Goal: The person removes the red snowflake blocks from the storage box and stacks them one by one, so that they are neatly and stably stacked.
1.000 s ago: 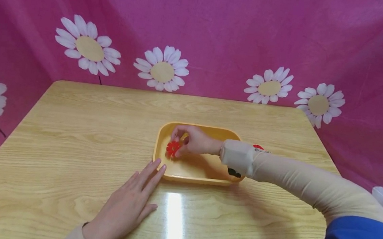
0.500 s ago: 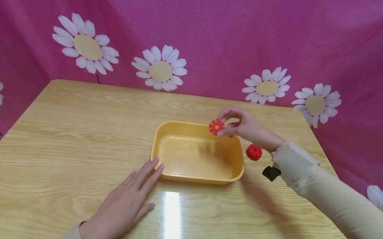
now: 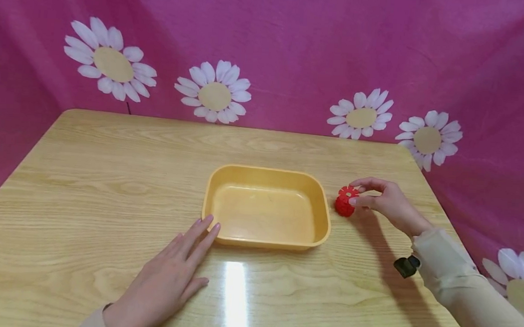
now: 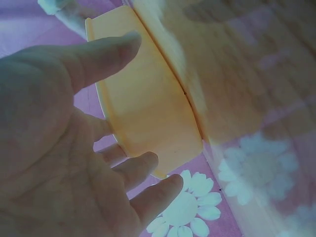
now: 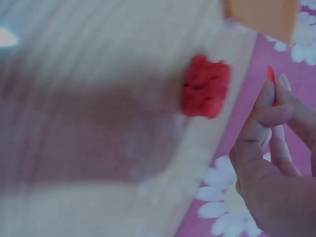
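My right hand (image 3: 387, 203) pinches a red notched flower-shaped disc (image 3: 348, 191) between thumb and fingertips, right of the bin. Directly beneath it stands a stack of matching red discs (image 3: 344, 209) on the table. The right wrist view shows a gap between the held disc (image 5: 271, 74) and the stack (image 5: 206, 89). My left hand (image 3: 160, 275) lies with fingers extended, their tips at the front left corner of the shallow yellow plastic bin (image 3: 266, 244). In the left wrist view the bin's outer wall (image 4: 143, 94) rises beside the spread fingers.
The wood-grain table (image 3: 121, 175) reaches back to a pink curtain (image 3: 291, 50) printed with white daisies. A small black device (image 3: 406, 266) sticks out from the right wrist, under a beige sleeve (image 3: 445, 264).
My right hand has lifted the red disc out of the bin and carried it rightward to above the stack. The bin now holds no disc. My left hand stays at the bin's corner.
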`<state>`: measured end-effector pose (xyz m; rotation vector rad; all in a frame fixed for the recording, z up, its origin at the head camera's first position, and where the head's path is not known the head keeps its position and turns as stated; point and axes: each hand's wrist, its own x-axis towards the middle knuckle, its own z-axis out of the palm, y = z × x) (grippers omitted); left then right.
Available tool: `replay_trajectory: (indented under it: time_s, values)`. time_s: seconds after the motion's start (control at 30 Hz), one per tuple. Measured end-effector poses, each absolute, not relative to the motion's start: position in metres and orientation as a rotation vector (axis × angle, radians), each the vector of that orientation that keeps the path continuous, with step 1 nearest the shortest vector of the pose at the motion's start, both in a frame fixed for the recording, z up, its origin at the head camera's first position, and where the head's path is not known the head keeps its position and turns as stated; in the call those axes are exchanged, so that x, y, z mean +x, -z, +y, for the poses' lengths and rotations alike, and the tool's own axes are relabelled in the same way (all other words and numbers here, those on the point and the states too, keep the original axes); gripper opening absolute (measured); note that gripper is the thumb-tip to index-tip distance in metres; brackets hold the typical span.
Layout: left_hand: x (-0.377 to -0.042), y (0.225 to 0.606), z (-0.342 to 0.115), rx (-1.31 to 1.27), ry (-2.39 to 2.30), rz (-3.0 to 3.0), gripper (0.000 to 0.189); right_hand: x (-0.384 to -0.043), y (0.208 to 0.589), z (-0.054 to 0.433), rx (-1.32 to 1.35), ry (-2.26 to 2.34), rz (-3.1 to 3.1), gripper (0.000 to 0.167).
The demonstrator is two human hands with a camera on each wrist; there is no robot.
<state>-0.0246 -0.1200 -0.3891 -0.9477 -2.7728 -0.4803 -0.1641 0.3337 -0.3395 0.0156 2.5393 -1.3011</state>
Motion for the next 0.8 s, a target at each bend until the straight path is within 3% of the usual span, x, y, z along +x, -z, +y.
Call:
replay_trajectory:
  time_s: [0.8]
  values:
    - [-0.023,0.39,-0.122,-0.951,0.508,-2.735,0.093,-0.154,0.358,0.347,0.103,1.281,2.605,0.056]
